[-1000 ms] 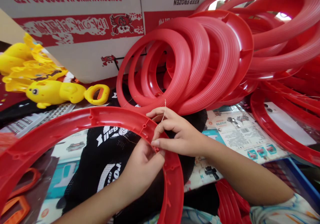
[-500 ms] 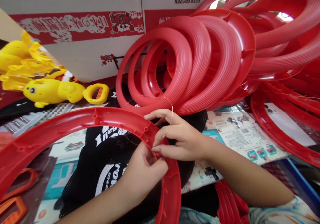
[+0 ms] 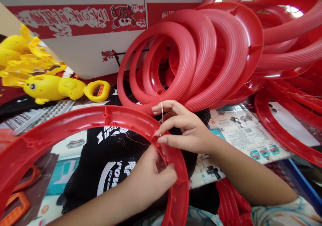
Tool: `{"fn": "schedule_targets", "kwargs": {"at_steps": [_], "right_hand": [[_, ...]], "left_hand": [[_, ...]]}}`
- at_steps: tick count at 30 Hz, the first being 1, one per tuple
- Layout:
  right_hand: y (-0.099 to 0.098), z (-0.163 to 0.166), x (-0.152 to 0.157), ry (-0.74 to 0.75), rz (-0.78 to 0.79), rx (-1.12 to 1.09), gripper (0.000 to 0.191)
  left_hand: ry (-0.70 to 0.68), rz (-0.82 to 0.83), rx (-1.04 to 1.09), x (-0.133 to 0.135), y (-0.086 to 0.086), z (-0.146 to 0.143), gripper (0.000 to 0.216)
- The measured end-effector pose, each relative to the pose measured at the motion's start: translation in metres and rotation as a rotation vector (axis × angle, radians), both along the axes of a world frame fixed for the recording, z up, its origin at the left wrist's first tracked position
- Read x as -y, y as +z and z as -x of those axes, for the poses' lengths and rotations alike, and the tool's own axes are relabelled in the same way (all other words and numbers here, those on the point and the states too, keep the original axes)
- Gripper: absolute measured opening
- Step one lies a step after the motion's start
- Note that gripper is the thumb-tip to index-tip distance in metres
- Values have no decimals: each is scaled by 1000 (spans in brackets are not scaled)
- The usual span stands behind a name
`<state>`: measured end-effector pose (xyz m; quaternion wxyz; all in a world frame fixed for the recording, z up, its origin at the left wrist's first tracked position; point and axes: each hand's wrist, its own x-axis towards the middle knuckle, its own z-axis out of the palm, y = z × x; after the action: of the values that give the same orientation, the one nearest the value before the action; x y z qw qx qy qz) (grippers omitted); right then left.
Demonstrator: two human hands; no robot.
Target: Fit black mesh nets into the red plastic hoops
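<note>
A large red plastic ring [image 3: 108, 115] lies hollow side up in front of me, with small posts and ribs along its channel. My left hand [image 3: 153, 172] is closed around its inner edge on the right side, thumb over the channel. Just above, my right hand [image 3: 184, 128] pinches a thin copper-coloured wire [image 3: 162, 117] between thumb and fingers, over the ring. Part of the wire loops past the fingertips, and a fine strand runs left from my left hand. Whether the wire is fixed to the ring is hidden by my fingers. Black printed mesh fabric [image 3: 113, 172] lies beneath.
Several ribbed red rings [image 3: 186, 61] lean together behind my hands, and more are piled at the right. A white and red carton [image 3: 88, 58] stands at the back. Yellow animal-shaped toys [image 3: 55, 88] lie at the left, orange handles [image 3: 18, 206] at the lower left.
My right hand has lifted slightly away from my left, drawing the wire up. My left hand and the held ring have shifted a little to the right in view.
</note>
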<state>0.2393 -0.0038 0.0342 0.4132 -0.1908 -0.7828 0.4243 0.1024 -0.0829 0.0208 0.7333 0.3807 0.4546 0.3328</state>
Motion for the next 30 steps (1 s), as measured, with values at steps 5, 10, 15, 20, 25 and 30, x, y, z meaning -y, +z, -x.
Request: {"fn": "schedule_targets", "kwargs": {"at_steps": [5,10,15,20,25,30], "right_hand": [[0,0,-1,23,67,42,5],[3,-3,-2,114,132,61,2],[5,-3,-2,124,156,43,3],[-1,-1,-1,43,149,108,4],[-3,0,-1,7,155,111,5],[1,1,3,-34,120,79,5]], "left_hand": [[-120,-10,14,6,-4,3,28],[-178,0,-28,3,-5,4,23],[-178,-32,-29,0,-8,3,25],[-201,-34,-56,1,-10,5,25],[-144,-43,-9,3,-7,8,46],[22,-92,194,0,-5,7,33]]}}
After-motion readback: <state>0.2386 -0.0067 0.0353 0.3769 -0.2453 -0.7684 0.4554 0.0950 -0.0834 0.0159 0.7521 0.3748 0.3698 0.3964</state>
